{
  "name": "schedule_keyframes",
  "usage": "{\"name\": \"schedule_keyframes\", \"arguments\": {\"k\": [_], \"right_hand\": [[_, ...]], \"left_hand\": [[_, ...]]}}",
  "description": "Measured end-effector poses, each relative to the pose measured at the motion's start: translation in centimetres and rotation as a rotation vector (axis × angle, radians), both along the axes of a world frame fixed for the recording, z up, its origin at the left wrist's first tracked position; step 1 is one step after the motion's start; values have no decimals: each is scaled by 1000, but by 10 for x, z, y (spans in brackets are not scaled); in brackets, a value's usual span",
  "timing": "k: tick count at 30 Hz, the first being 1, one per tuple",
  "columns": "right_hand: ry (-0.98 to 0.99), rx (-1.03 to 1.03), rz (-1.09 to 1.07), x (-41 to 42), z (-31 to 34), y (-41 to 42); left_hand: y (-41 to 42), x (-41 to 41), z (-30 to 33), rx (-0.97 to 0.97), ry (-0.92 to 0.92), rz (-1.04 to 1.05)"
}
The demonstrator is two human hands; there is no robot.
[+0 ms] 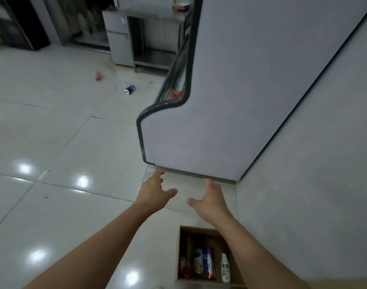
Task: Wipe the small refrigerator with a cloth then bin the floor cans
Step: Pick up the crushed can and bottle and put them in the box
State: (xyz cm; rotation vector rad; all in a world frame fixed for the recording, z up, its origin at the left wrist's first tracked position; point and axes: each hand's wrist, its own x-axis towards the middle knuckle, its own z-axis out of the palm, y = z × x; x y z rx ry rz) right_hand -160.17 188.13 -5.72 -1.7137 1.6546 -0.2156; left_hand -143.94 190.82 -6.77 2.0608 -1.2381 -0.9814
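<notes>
My left hand [155, 191] and right hand [209, 198] reach out over the white tiled floor [53, 142], fingers spread and holding nothing, just short of the base of a tall grey display cabinet [241, 101]; a blue can [130, 89] lies on its side well ahead on the tiles, a red can [98, 76] (blurred) farther left; the small refrigerator [118, 38] stands against the far wall; below my right forearm an open cardboard box [183, 230] holds bottles and cans.
</notes>
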Motion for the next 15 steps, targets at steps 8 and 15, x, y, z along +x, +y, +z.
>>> {"name": "schedule_keyframes", "arguments": {"k": [8,15], "right_hand": [[-5,-93,208,50,70,13],[-25,-173,337,126,111,20]], "left_hand": [[52,45,85,-111,-75,161],[86,120,124,-203,-100,296]]}}
